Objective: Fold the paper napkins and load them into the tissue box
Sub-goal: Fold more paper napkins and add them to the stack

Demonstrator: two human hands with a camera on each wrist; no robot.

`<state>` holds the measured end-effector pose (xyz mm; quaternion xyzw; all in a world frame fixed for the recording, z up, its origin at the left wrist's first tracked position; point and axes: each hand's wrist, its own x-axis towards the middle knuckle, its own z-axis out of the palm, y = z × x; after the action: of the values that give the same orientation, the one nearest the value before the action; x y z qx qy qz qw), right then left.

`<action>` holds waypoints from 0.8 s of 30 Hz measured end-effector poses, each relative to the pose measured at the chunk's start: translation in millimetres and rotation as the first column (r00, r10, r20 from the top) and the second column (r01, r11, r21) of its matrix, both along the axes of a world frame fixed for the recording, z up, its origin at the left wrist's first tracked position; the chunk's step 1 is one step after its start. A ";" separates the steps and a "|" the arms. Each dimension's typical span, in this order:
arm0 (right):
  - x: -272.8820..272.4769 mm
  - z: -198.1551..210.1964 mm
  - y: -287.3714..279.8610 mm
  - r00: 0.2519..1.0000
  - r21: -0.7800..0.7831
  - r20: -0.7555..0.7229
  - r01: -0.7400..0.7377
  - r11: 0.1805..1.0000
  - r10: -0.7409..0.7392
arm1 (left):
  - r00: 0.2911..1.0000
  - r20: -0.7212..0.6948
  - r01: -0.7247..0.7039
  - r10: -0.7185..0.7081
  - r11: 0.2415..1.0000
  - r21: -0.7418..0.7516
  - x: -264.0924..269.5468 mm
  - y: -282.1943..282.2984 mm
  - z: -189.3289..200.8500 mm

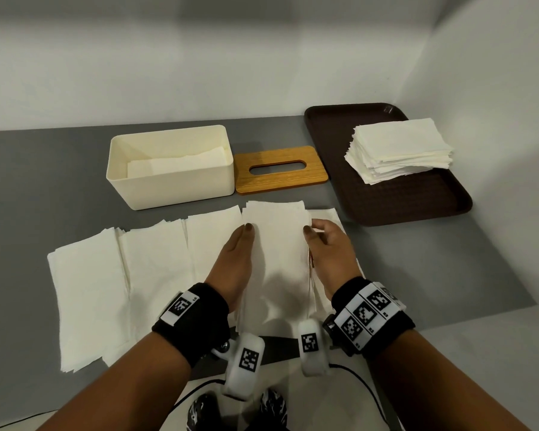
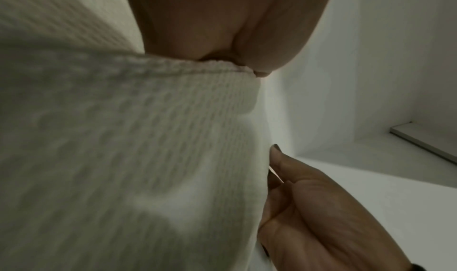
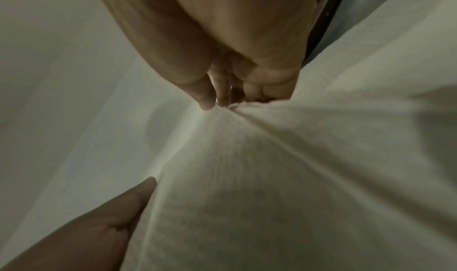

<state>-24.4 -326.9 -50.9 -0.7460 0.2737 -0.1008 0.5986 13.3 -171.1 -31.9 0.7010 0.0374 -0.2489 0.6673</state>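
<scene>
Near the bench's front edge, the left hand (image 1: 235, 253) pressed flat, fingers straight, on a folded napkin (image 1: 277, 250); the right hand (image 1: 327, 244) pinched its right edge. The tissue box (image 1: 168, 185) stood behind.

No readable text anywhere, just black-and-white square code markers on the wristbands (image 1: 367, 312) and wrist cameras (image 1: 248, 359).

We see a grey bench (image 1: 417, 259) meeting a pale wall (image 1: 199, 57). On its far right sits a dark brown tray (image 1: 417, 200), and below the near edge a black cable (image 1: 364, 387) trails.
</scene>
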 end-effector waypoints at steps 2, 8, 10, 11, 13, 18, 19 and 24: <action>-0.4 0.1 -5.6 0.999 -0.026 0.023 0.042 0.999 -0.041 | 1.000 -0.021 0.014 -0.014 1.000 -0.013 -1.5 -0.4 1.9; -0.9 6.3 -12.9 0.996 -0.023 0.071 0.057 0.998 -0.055 | 0.999 0.003 0.035 -0.035 0.999 0.002 3.5 4.1 -5.6; -1.7 5.6 -15.8 0.992 -0.040 0.094 0.084 0.996 -0.080 | 0.999 -0.045 0.018 -0.019 1.000 -0.013 8.6 4.7 -9.3; -1.8 5.3 -17.6 0.990 -0.038 0.107 0.094 0.995 -0.090 | 0.997 -0.071 -0.003 0.002 1.000 -0.017 8.9 4.7 -7.4; -1.6 6.1 -20.8 0.989 -0.024 0.115 0.091 0.996 -0.088 | 0.993 -0.113 -0.027 0.022 0.999 -0.045 9.2 5.2 -4.8; 6.3 14.9 -20.4 0.994 -0.027 0.102 -0.028 0.999 0.031 | 0.992 -0.111 0.042 -0.054 0.994 -0.101 13.5 6.7 -12.7; 9.6 14.6 -18.4 0.994 -0.035 0.097 -0.045 0.998 0.049 | 0.993 -0.104 0.049 -0.061 0.992 -0.115 14.1 5.8 -14.1; 25.6 7.6 -8.1 0.999 -0.090 0.026 0.021 0.996 -0.019 | 0.992 -0.089 0.076 -0.088 0.988 -0.136 13.8 3.3 -14.8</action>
<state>1.2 -335.1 -43.4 -0.7684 0.2686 -0.1285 0.5665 27.2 -167.8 -46.7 0.6436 0.0237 -0.3112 0.6988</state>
